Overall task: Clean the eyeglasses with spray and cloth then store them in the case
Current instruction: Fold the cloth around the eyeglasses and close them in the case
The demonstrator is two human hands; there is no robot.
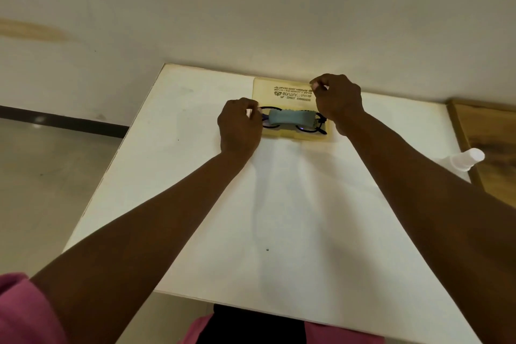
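Two hands' fingers pinch the case [282,92] lid on the white table [279,204] by the wall [251,8].

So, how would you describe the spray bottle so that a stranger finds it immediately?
Start at the white table and follow its right edge, where a wooden surface begins. The spray bottle lies there, beside the right forearm, far from the case. It is the only clear, colourless thing, with a rounded cap.
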